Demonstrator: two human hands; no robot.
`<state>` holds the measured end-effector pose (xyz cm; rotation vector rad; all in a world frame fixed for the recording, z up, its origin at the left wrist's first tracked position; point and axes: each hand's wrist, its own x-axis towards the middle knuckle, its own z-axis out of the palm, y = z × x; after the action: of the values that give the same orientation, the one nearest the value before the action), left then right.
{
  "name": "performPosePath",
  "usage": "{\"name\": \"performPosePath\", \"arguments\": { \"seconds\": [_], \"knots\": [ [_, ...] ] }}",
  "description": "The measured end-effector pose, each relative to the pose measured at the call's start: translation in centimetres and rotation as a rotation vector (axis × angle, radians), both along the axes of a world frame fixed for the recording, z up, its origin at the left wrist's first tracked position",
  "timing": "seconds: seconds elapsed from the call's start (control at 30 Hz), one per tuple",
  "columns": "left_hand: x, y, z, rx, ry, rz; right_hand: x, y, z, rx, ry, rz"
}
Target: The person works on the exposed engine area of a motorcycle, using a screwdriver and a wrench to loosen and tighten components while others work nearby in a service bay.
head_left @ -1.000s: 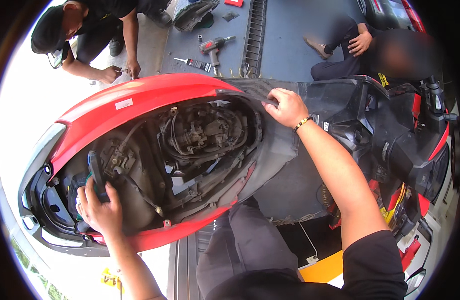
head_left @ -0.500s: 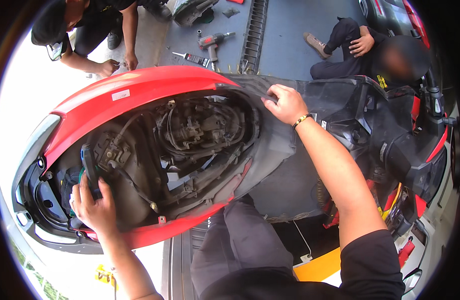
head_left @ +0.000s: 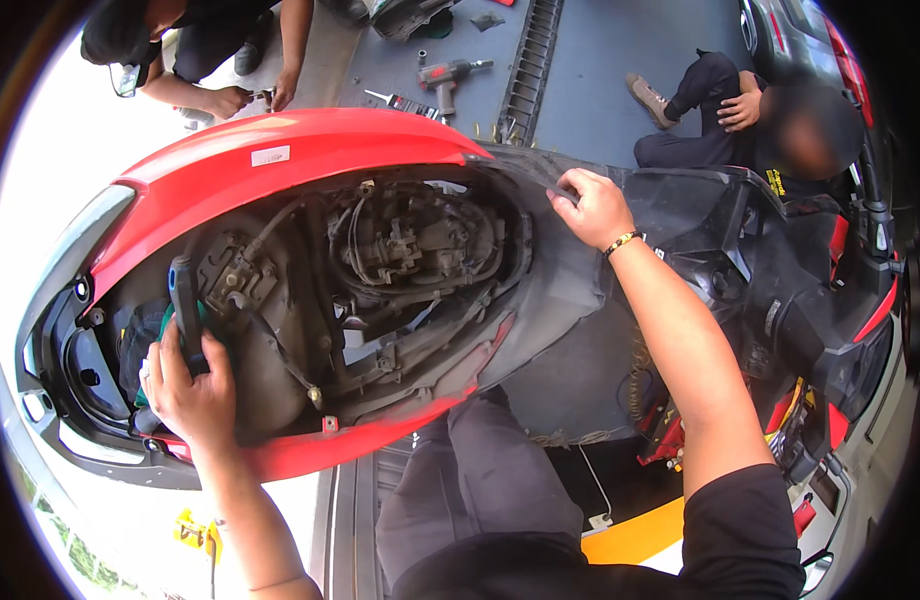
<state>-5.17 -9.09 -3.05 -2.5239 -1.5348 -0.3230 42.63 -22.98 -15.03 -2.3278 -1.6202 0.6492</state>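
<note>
A red scooter body (head_left: pixel 310 130) lies across the view, its seat off and its inner frame and engine (head_left: pixel 410 245) exposed. My left hand (head_left: pixel 190 395) is closed around a dark, blue-edged handle (head_left: pixel 185 300) with a rounded end, over the rear part of the opening. What the handle belongs to is hidden by my fingers. My right hand (head_left: pixel 592 208) pinches the upper edge of the dusty black plastic cover (head_left: pixel 555 275) in front of the opening. Beside the left hand runs a dark hose (head_left: pixel 280 350) with a brass-coloured end.
A crouching person (head_left: pixel 195 60) at the far left handles a small item. Another person (head_left: pixel 725 120) sits at the far right. An impact wrench (head_left: pixel 445 83) and a tube (head_left: pixel 400 103) lie on the floor near a drain grate (head_left: pixel 530 75). The handlebar area (head_left: pixel 830 330) is at right.
The whole view has shifted a little, so the scooter and floor tools appear higher and farther right. Both hands keep their holds on the handle and the cover.
</note>
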Motion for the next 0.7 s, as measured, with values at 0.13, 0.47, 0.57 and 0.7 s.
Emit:
{"name": "performPosePath", "arguments": {
  "seconds": [0.13, 0.47, 0.57, 0.7],
  "knots": [
    [-0.1, -0.2, 0.1, 0.012, -0.011, -0.007, -0.1, 0.1, 0.0, -0.016, -0.005, -0.003],
    [-0.2, -0.3, 0.3, 0.115, -0.056, -0.05, -0.1, -0.1, -0.1, -0.019, -0.014, -0.009],
    [0.1, -0.7, 0.6, 0.123, -0.091, -0.056, 0.1, -0.1, -0.2, -0.025, -0.004, -0.02],
    [0.6, -0.9, 1.0, 0.183, -0.121, -0.13, 0.2, -0.3, -0.1, -0.055, -0.014, -0.037]
  ]
}}
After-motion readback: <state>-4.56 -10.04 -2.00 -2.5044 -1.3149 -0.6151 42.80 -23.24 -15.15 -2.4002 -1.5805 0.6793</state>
